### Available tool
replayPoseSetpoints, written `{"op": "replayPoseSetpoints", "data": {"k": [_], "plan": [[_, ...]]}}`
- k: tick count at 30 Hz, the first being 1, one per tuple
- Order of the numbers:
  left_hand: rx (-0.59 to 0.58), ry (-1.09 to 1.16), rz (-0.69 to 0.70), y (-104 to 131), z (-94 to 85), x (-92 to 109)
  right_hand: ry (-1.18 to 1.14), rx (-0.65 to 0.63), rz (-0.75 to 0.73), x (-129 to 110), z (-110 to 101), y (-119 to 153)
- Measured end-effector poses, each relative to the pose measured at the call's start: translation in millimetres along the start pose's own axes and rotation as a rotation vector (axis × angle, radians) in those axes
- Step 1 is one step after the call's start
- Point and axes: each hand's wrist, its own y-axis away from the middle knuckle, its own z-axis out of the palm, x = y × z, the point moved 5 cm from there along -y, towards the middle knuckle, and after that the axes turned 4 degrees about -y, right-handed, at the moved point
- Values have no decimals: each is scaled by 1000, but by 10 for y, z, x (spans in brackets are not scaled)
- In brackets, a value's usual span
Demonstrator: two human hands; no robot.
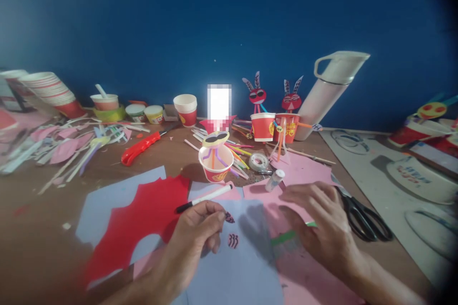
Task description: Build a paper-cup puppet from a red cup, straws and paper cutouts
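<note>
My left hand is closed in a pinch, with a small pink paper cutout bearing dark marks at its fingertips. Just below, a second small cutout with dark wavy stripes lies on a pale blue sheet. A black-and-white marker rests behind the left fingers. My right hand is open over pink paper, holding nothing. Close to its fingertips stands a small glue bottle with a white cap. Black-handled scissors lie right of that hand, their blades partly hidden by it.
Ahead is a paper cup with a yellow figure. Behind stand two red cup figures, a tilted white flask and stacked cups. A tape roll, red-handled knife, red cut paper and paper strips lie around.
</note>
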Motion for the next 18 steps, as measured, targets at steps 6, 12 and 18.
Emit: {"op": "replayPoseSetpoints", "data": {"k": [6,12,18], "plan": [[11,31,-42,38,81,-103,-385,-173,187,-361,150,-141],[-26,-24,-29,64,80,-157,-512,-156,414,-437,361,-142],[-49,-26,-54,85,89,-183,-610,-206,594,-432,464,-75]]}}
